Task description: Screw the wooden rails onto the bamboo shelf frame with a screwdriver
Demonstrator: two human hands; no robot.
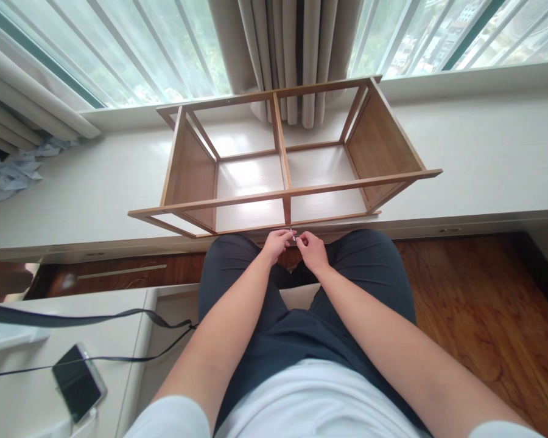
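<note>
A wooden shelf frame (283, 152) lies on its side on the white window ledge (484, 158), its open side facing up. Just below its near rail, above my knees, my left hand (276, 243) and my right hand (311, 249) meet fingertip to fingertip. Both pinch a small thin metal piece (293, 234), too small to identify. My legs in dark trousers fill the lower middle of the view.
A phone (77, 382) lies on a white surface at lower left, with a dark strap (86, 317) running across it. Crumpled paper (13, 173) lies on the ledge at far left. Curtains (292, 55) hang behind the frame. Wooden floor (484, 316) shows at right.
</note>
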